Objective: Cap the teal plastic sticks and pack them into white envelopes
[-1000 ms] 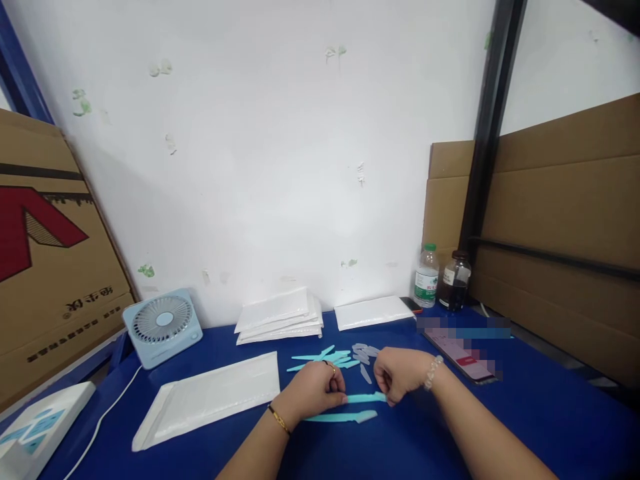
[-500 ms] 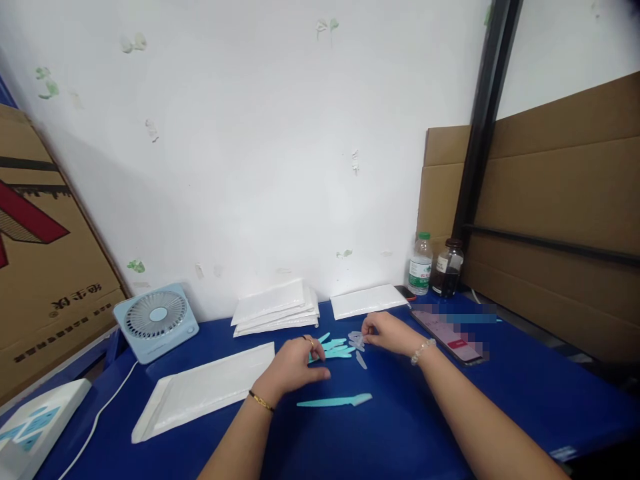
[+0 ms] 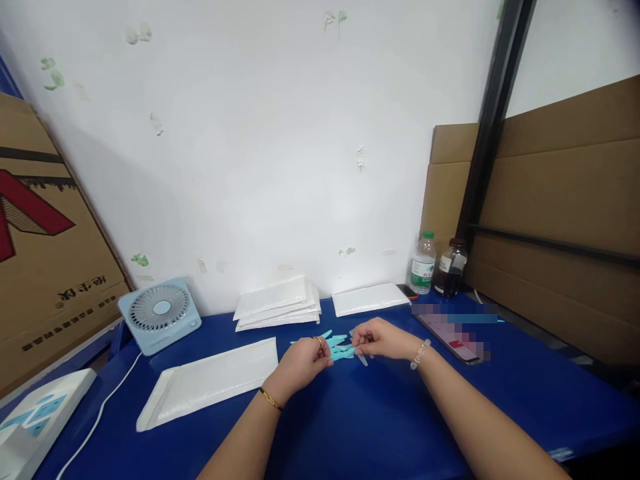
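Note:
My left hand (image 3: 303,362) is closed in a pinch on a slim turquoise stick (image 3: 342,355), whose end reaches towards my right hand. My right hand (image 3: 377,339) has thumb and fingers pressed together at that end; what lies between them is too small to make out. Several more turquoise sticks (image 3: 337,339) lie in a loose pile just behind the two hands. Small clear pieces (image 3: 363,361) are partly hidden under my right fingers.
A padded white envelope (image 3: 215,383) lies at left, with a stack of envelopes (image 3: 273,301) and another envelope (image 3: 370,300) by the wall. A blue fan (image 3: 161,307) stands left. At right are a phone (image 3: 457,343), a bottle (image 3: 423,270) and a dark jar (image 3: 449,273).
The turquoise stick that lay alone in front has left the table and is in my left hand. Both hands have come closer together, and my left fingers have closed.

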